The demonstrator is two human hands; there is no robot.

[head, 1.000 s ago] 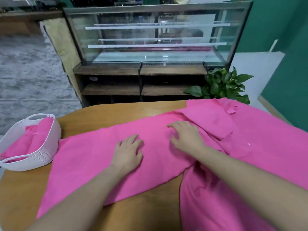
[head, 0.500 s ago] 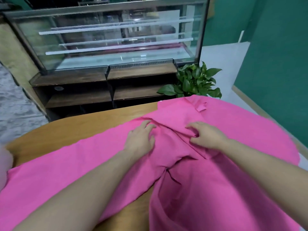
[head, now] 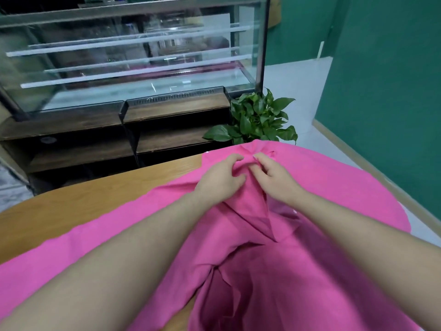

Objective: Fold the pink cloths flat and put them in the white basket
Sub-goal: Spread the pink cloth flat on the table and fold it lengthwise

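Observation:
Large pink cloths cover most of the wooden table. One long strip runs from the far edge down to the lower left. My left hand and my right hand sit close together near the table's far edge, fingers curled and pinching a bunched fold of the pink cloth between them. Creases radiate from where the fingers grip. Under my forearms the fabric is rumpled, with a loose flap hanging at the centre. The white basket is out of view.
A glass display case on dark wooden shelves stands beyond the table. A green leafy plant sits just behind the far table edge. A green wall runs along the right side.
The view has swung right, so the white basket left the frame. Both hands moved toward the far edge and came together, going from flat on the cloth to pinching a fold.

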